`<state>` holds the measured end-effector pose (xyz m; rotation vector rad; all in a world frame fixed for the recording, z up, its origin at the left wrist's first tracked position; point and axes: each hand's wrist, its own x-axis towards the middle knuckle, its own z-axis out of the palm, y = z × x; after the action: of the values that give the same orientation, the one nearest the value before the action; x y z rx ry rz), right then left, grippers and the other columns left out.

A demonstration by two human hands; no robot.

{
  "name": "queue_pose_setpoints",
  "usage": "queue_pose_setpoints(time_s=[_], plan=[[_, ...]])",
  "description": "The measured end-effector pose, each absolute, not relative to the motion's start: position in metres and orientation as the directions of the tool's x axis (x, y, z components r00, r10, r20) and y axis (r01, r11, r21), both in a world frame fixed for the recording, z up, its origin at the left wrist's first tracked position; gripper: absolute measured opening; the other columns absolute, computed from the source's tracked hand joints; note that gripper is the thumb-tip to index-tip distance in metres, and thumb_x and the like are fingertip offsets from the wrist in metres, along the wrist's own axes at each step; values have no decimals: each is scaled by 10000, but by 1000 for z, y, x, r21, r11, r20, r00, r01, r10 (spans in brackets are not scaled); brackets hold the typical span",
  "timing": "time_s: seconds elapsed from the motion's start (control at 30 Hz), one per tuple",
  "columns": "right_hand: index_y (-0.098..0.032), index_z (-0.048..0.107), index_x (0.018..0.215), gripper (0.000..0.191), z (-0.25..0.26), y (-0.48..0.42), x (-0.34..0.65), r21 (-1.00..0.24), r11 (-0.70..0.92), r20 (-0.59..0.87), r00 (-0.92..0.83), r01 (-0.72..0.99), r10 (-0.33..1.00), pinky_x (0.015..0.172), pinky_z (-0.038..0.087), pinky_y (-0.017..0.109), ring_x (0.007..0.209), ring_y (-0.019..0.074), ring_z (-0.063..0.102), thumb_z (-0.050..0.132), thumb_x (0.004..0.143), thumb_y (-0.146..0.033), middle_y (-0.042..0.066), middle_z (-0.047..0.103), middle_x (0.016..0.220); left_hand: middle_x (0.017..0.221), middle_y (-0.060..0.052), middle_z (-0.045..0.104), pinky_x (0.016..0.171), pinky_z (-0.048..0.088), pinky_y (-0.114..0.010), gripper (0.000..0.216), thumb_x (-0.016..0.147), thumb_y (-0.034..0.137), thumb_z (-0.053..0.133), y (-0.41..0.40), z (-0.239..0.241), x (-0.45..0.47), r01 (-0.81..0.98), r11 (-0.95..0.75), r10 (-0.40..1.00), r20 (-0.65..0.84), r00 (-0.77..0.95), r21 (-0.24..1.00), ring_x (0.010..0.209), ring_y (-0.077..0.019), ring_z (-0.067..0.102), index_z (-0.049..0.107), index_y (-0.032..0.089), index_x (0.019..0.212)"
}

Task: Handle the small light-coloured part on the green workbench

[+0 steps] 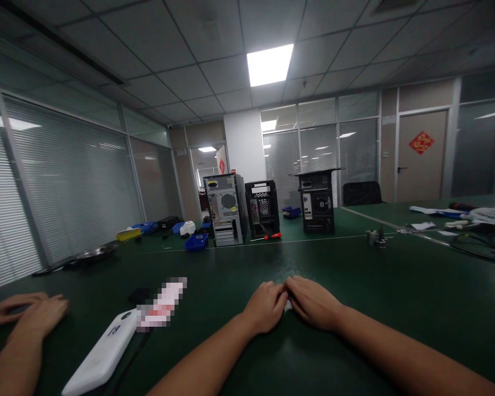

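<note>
My left hand and my right hand rest together on the green table, fingertips touching. A small pale object peeks out between them; what it is cannot be told. Both hands have curled fingers over it. Three computer cases stand far back on the table, well beyond my hands.
Another person's hands lie on the table at the left. A white device with a cable and a blurred card lie front left. A red-handled screwdriver, blue bins, a metal dish and cables at the right sit further off.
</note>
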<state>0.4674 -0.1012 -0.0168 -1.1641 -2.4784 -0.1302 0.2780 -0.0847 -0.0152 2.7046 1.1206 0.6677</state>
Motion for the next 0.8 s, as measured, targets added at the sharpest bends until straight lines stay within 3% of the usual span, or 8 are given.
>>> queue_pose_setpoints(time_s=[0.17,0.33,0.5,0.63,0.8], plan=[[-160,474,1107,226,-17,-101,468,-109,672,389,-591,732,707,847,403,318,942,173,535,387,925,-262,83,588,1026,970,-69,625,851,399,-302,265,1002,331,367,-80,-17,275,597,-741,671,377,639,306,923,-205,547,591,194,1040],[-163,460,1159,269,-15,-104,467,-147,672,412,-573,726,709,878,421,328,985,180,547,385,932,-286,93,586,1089,930,-55,613,805,405,-287,198,979,323,433,-76,-21,276,590,-733,679,410,609,338,884,-194,546,581,190,976],[-183,460,1241,373,-17,-101,469,-264,632,423,-502,728,754,943,413,356,1051,200,537,476,911,-358,95,576,1165,945,-53,632,816,409,-279,170,966,311,465,-74,-19,277,629,-697,715,401,572,345,906,-190,565,585,191,955],[-219,497,1201,345,-23,-92,475,-431,510,408,-343,745,846,919,414,336,1031,184,544,491,910,-405,75,588,1151,971,-65,661,785,418,-285,210,1000,281,371,-74,-13,277,762,-558,822,346,453,329,918,-196,605,558,189,1032],[-205,489,1156,357,-25,-78,488,-532,390,369,-209,751,906,787,435,294,856,142,578,251,992,-415,58,625,980,948,-123,685,684,436,-323,353,1029,336,219,-71,-13,272,925,-314,935,238,263,215,823,-247,665,504,145,1116]])
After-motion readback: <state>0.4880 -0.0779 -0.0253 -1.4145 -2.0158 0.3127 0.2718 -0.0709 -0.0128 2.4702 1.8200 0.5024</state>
